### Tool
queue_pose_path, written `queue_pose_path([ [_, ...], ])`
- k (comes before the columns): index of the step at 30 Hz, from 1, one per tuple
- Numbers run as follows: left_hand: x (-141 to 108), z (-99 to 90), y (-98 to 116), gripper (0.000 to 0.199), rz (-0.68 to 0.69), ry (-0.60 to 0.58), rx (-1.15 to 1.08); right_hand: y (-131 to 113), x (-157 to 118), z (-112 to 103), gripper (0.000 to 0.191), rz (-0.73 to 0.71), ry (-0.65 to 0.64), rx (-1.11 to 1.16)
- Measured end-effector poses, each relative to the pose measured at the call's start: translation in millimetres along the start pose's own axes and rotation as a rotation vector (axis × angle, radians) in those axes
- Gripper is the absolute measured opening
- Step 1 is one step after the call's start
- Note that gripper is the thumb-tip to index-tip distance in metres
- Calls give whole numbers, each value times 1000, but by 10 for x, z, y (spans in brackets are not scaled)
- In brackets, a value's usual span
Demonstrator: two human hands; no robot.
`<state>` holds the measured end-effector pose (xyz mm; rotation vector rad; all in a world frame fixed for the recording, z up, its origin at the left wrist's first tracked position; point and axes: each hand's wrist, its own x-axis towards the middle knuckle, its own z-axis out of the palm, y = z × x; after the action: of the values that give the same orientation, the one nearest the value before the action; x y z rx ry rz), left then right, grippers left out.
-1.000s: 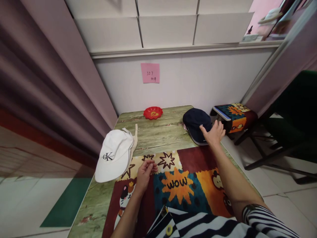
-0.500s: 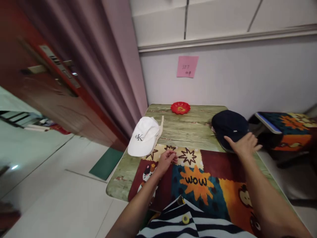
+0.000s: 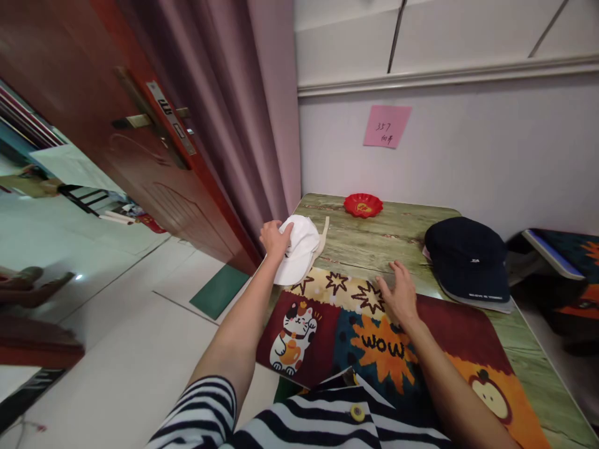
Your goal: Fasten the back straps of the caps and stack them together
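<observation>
A white baseball cap (image 3: 303,240) with a cream strap rests at the table's left edge. My left hand (image 3: 274,239) lies against the cap's left side, thumb and fingers apart, covering its printed letters. Over the colourful mat (image 3: 322,312), near the cream strip with star shapes, my right hand (image 3: 400,293) hovers open and empty. Off to the right sits a dark navy cap (image 3: 463,252), brim toward me, apart from both hands.
A red scalloped dish (image 3: 363,205) stands at the back of the wood-patterned table (image 3: 388,240). Behind it, a pink note (image 3: 387,126) is stuck on the wall. A curtain (image 3: 262,112) and a brown door (image 3: 154,137) flank the left side. A chair-like piece (image 3: 556,252) stands at right.
My left hand has moved from the mat to the white cap. My right hand has left the navy cap and come left over the mat. The view has turned slightly left.
</observation>
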<state>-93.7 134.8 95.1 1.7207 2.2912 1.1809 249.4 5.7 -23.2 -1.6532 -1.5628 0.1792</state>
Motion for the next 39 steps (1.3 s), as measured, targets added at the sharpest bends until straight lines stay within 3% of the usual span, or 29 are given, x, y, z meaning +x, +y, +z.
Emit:
queue_pose_path([
  [3, 105, 78, -48, 25, -19, -59, 43, -133, 29, -43, 58, -20, -2, 73],
  [6, 118, 129, -43, 14, 5, -51, 40, -243, 76, -129, 57, -38, 4, 97],
  [10, 90, 75, 1, 14, 33, -8, 19, -353, 104, -208, 57, -15, -15, 115],
  [14, -2, -155, 112, 9, 133, 142, -172, -502, 130, -200, 57, 49, -51, 259],
  [17, -179, -421, 307, 11, 242, 234, -382, -700, 190, -162, 55, 179, -151, 566],
  [23, -819, -857, 851, 10, 393, 201, -632, -1204, 371, -140, 54, 442, -520, 1303],
  [26, -1090, -865, 954, 11, 409, 76, -703, -1338, 418, -167, 58, 441, -600, 1527],
  [28, -1167, -771, 905, 15, 387, -28, -748, -1351, 424, -206, 60, 447, -598, 1573],
  [31, -1140, -523, 713, 28, 136, -168, -862, -1293, 424, -288, 63, 448, -598, 1583],
  [33, -1096, -351, 580, 45, -163, -366, -963, -1236, 429, -340, 62, 439, -561, 1595],
  [35, -1087, -226, 498, 59, -377, -677, -1076, -1178, 439, -376, 60, 436, -506, 1605],
  [37, -1124, -169, 479, 67, -430, -929, -1196, -1119, 445, -396, 58, 441, -474, 1598],
  [39, -1185, -168, 499, 74, -398, -993, -1301, -1056, 443, -408, 57, 449, -466, 1574],
])
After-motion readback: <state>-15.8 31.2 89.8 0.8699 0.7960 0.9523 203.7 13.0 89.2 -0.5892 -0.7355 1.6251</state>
